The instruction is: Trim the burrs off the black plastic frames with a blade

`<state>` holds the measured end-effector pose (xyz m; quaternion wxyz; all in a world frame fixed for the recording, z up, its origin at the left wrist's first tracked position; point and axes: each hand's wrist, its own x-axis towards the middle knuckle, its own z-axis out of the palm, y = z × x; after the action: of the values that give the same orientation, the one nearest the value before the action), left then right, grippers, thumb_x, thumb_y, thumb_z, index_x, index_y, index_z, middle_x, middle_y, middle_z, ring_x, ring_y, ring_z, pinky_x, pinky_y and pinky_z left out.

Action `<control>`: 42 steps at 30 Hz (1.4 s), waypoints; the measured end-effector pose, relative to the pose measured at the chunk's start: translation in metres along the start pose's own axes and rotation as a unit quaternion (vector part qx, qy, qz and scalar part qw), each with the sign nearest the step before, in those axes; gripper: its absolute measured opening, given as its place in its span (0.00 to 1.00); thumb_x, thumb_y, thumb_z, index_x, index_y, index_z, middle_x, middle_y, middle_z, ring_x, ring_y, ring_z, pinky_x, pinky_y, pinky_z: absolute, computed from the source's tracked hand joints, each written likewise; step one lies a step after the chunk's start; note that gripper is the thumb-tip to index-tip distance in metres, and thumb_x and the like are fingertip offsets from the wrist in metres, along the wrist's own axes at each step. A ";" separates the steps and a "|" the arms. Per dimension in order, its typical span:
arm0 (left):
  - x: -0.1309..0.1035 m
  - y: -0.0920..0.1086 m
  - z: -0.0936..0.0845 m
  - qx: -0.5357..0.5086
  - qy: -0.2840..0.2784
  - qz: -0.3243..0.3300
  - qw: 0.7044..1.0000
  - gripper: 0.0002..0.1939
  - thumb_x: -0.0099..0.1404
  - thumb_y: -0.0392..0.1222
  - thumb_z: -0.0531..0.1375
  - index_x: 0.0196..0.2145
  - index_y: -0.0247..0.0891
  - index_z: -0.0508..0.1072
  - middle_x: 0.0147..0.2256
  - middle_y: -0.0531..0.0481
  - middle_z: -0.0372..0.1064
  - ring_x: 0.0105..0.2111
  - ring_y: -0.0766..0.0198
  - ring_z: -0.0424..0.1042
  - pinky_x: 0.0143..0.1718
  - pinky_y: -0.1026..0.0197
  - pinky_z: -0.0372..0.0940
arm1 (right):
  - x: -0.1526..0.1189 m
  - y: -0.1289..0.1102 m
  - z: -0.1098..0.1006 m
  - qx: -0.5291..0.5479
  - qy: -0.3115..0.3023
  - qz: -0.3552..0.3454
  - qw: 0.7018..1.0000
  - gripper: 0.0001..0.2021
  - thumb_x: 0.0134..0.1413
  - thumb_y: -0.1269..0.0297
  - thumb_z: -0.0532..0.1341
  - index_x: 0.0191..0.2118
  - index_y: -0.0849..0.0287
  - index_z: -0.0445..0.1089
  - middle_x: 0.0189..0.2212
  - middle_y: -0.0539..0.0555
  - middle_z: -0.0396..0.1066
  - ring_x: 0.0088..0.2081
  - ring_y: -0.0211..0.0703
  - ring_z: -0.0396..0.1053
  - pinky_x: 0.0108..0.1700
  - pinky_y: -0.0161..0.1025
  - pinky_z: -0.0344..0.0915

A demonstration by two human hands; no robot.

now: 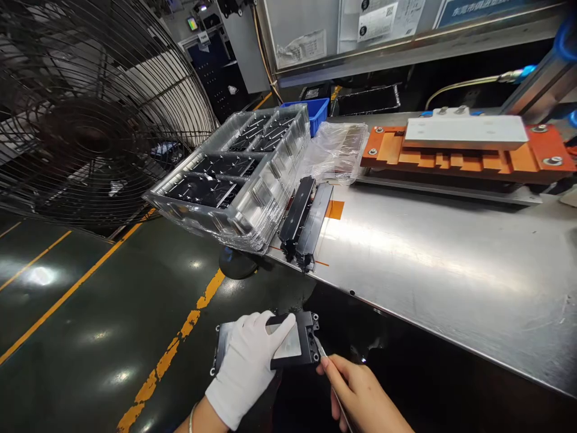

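In a white glove, my left hand [247, 364] grips a black rectangular plastic part [305, 344] with a silvery plate set in its face, holding it off the table's front edge. The thumb lies across the plate. Metal-ringed holes show at the part's corners. My bare right hand [360, 391] is closed around a slim, pointed metal hand tool [320, 347]. Its tip meets the part's right end, by the small recesses there; its exact kind is unclear. Two similar black parts [306, 222] stand side by side at the table's left corner.
A clear plastic tray [252, 201] with black parts in its compartments overhangs the steel table [406, 258]. Behind are a blue bin [318, 114], plastic wrapping [336, 150] and an orange fixture [387, 147] with a white block. A large caged fan [99, 126] stands left.
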<state>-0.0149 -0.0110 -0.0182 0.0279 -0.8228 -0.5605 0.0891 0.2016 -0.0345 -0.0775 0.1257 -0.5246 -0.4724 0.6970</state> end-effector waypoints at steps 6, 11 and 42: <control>0.000 0.004 0.005 0.028 0.004 0.007 1.000 0.35 0.59 0.26 0.54 0.61 0.54 0.63 0.49 0.41 0.68 0.43 0.49 0.69 0.43 0.47 0.64 | 0.008 0.010 0.021 0.263 -0.060 0.078 0.960 0.36 0.49 0.28 0.56 0.38 0.62 0.69 0.13 0.49 0.69 0.14 0.38 0.67 0.17 0.29 0.57; 0.000 0.004 0.007 0.008 -0.018 0.010 1.000 0.35 0.59 0.28 0.56 0.62 0.53 0.62 0.50 0.39 0.68 0.45 0.46 0.70 0.45 0.44 0.64 | -0.005 -0.006 0.004 0.351 -0.075 0.102 0.928 0.37 0.51 0.30 0.58 0.47 0.64 0.72 0.15 0.46 0.66 0.15 0.35 0.65 0.18 0.30 0.58; 0.031 -0.018 -0.051 -0.033 -0.181 0.211 0.960 0.38 0.49 0.36 0.64 0.58 0.55 0.63 0.42 0.46 0.66 0.38 0.50 0.67 0.37 0.50 0.62 | 0.008 0.021 -0.062 -0.428 0.181 -0.400 0.790 0.19 0.69 0.58 0.55 0.62 0.41 0.64 0.37 0.55 0.71 0.38 0.45 0.71 0.40 0.42 0.71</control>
<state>-0.0116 0.0270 0.0313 -0.1204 -0.8930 -0.3725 0.2219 0.2582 -0.0076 -0.0991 0.2390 -0.4055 -0.8585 0.2035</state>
